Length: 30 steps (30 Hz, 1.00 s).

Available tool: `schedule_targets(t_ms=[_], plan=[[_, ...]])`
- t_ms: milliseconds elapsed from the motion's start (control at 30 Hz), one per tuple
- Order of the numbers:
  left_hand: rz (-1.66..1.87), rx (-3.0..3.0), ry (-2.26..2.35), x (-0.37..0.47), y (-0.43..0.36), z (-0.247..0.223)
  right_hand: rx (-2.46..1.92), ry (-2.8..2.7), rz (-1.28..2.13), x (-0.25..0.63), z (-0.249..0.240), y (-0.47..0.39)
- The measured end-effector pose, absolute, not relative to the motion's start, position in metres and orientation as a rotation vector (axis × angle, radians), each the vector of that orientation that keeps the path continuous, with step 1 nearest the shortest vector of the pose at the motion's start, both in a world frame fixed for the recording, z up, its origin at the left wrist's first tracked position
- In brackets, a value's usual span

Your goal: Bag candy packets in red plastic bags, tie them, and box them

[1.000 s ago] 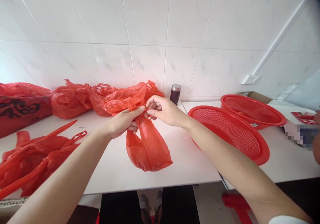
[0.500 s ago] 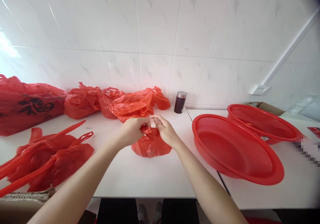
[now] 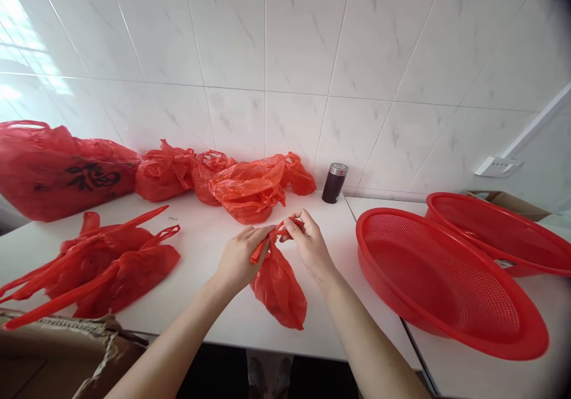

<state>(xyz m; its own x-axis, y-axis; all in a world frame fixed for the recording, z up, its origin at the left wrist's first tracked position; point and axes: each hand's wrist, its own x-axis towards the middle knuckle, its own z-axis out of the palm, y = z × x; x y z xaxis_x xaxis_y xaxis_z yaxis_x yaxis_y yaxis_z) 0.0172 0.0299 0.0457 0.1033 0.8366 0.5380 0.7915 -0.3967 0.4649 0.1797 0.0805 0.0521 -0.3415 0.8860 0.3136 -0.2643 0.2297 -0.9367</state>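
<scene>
Remotely, I had the left hand [image 3: 241,257] closed high on the red bag [image 3: 281,292], the right hand [image 3: 308,239] pinching its strap [image 3: 281,228] toward two o'clock, seemingly for tension.

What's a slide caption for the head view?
Left hand and right hand grip a red plastic bag by its gathered top, near a red colander.

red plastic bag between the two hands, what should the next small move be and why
Probably a gentle outward pull by both hands, to tighten the gathered neck of the thin red plastic bag. The left hand grips bunched plastic on one side of the neck, the right hand pinches a strip on the other; fingers hide whether a knot has formed.
</scene>
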Motion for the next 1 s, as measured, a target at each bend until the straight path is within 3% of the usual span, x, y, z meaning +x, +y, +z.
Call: schedule_targets(t_ms=[267,500,700,1000], plan=[[1.279,1.668,1.886,-0.014,-0.022,-0.016,-1.12,-1.041,1.016,0.212,-0.006,0.137],[1.665,1.274,2.013,0.022,0.006,-0.045,-1.353,-1.461,0.749,0.164,-0.032,0.11],[1.455,1.317,2.174,0.022,0.035,-0.058,-1.516,-1.896,0.386,0.139,-0.054,0.104],[1.129,1.412,2.25,-0.016,0.059,-0.059,-1.588,-1.906,0.404,0.156,-0.063,0.148]])
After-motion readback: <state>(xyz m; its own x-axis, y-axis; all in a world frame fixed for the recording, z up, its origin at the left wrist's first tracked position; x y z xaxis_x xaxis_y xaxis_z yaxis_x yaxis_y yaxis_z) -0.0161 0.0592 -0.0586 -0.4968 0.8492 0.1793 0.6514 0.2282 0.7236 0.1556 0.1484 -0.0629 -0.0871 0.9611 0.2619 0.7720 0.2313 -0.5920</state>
